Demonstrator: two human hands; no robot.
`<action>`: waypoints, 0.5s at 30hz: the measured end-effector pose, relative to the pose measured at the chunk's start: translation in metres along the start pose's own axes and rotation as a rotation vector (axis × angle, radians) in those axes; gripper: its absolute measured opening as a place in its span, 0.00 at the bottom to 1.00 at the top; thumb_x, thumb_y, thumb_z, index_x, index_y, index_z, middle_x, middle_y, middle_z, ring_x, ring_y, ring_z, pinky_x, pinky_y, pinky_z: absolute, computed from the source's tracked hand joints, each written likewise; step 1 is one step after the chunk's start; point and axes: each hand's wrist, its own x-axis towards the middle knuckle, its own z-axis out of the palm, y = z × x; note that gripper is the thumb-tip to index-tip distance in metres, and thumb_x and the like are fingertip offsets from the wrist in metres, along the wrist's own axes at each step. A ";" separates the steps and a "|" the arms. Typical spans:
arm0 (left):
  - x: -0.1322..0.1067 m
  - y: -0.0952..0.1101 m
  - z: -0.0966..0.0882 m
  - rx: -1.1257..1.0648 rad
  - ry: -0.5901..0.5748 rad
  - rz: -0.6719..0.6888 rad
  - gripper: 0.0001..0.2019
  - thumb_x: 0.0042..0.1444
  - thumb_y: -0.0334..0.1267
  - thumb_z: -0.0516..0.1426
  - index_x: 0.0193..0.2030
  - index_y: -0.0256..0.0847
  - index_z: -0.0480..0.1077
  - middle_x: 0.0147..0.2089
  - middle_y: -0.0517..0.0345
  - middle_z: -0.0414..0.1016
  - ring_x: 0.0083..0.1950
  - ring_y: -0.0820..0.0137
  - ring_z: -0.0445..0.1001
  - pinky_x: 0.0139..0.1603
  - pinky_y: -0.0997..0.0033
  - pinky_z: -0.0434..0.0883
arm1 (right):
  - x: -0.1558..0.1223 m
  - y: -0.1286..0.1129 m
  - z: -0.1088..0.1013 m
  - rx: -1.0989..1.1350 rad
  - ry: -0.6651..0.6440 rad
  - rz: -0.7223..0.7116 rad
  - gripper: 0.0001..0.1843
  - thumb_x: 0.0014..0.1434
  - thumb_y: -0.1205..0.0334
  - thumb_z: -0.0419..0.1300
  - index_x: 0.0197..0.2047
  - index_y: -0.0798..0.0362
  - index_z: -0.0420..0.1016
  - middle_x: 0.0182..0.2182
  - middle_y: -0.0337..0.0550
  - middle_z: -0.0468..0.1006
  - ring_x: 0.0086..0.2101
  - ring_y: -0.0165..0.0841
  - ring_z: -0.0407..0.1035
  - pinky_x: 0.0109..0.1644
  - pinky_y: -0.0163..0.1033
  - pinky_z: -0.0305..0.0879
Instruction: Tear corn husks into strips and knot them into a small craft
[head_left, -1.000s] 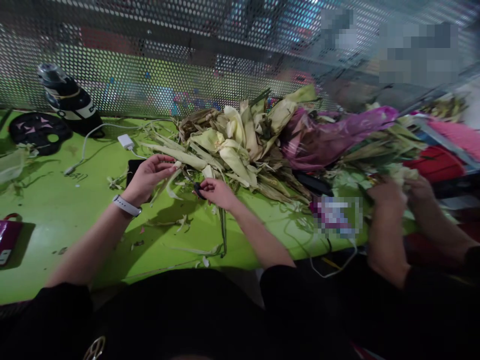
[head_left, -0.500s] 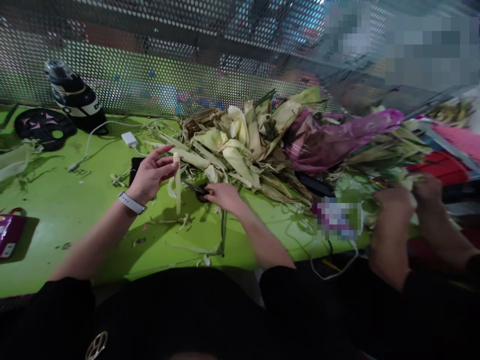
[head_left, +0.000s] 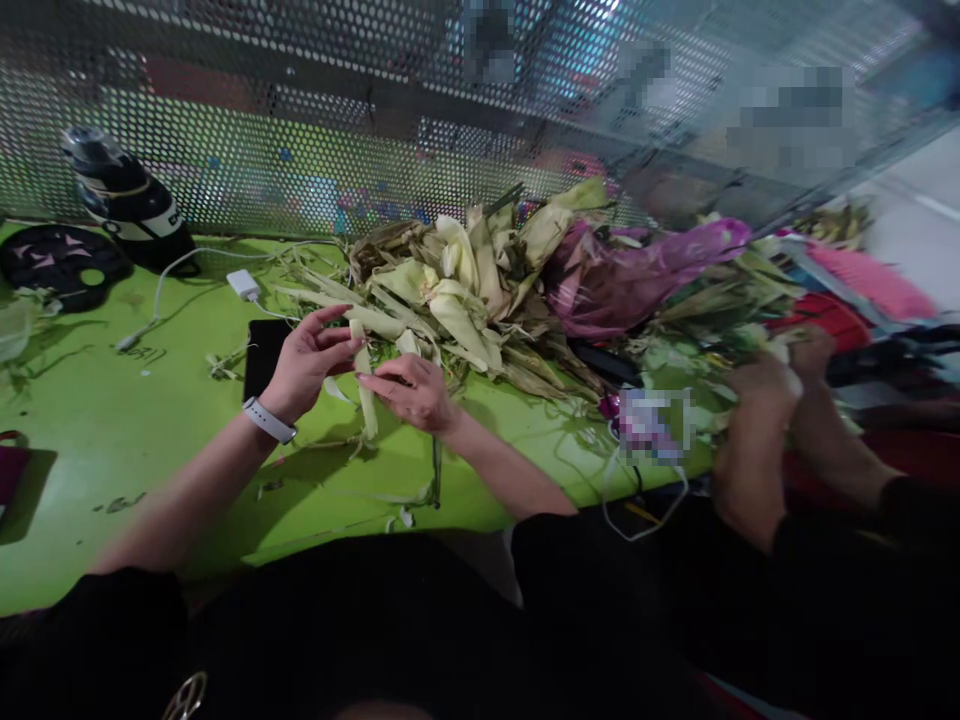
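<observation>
A narrow pale strip of corn husk hangs in front of me, its top end pinched between the thumb and fingers of my left hand. My right hand has its fingertips on the strip lower down, with the other fingers curled in. Whether scissors are tucked in that palm I cannot see. Just beyond both hands lies a heap of dry corn husks, pale yellow to brown. Beside my left wrist is a flat black phone-like slab, partly covered by the hand.
A perforated metal panel rises behind the green table. At left stand a dark bottle and a black tray with a hole. A white adapter trails cable. Right are a pink plastic bag and another person's hands.
My right hand has let the dark-handled scissors out of sight and moved left and up to the husk strip. My left hand keeps its hold. The view has turned slightly right.
</observation>
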 end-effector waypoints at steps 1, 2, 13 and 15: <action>0.000 0.000 0.000 -0.019 0.016 0.003 0.30 0.43 0.34 0.71 0.55 0.43 0.71 0.39 0.60 0.81 0.41 0.69 0.80 0.35 0.75 0.76 | 0.001 -0.001 -0.002 0.028 0.023 0.005 0.14 0.67 0.59 0.57 0.53 0.41 0.80 0.42 0.46 0.75 0.45 0.36 0.70 0.53 0.44 0.71; 0.000 0.000 0.000 -0.047 0.028 0.000 0.30 0.43 0.33 0.71 0.54 0.43 0.71 0.40 0.59 0.81 0.41 0.69 0.80 0.35 0.75 0.75 | 0.003 -0.003 -0.003 0.057 0.052 0.010 0.14 0.68 0.57 0.56 0.51 0.42 0.81 0.42 0.46 0.75 0.45 0.35 0.71 0.52 0.43 0.71; -0.002 -0.003 0.001 -0.042 -0.069 -0.274 0.16 0.41 0.43 0.73 0.32 0.36 0.75 0.32 0.59 0.77 0.32 0.76 0.75 0.40 0.72 0.77 | 0.014 -0.009 0.000 0.274 0.302 0.170 0.12 0.66 0.54 0.58 0.43 0.48 0.81 0.37 0.45 0.72 0.40 0.33 0.69 0.44 0.39 0.71; 0.000 -0.004 0.001 -0.005 -0.081 -0.265 0.16 0.43 0.44 0.72 0.31 0.36 0.74 0.30 0.59 0.76 0.30 0.75 0.74 0.38 0.72 0.76 | 0.016 -0.012 -0.001 0.339 0.327 0.233 0.12 0.65 0.52 0.59 0.39 0.49 0.80 0.37 0.45 0.73 0.38 0.33 0.69 0.41 0.38 0.70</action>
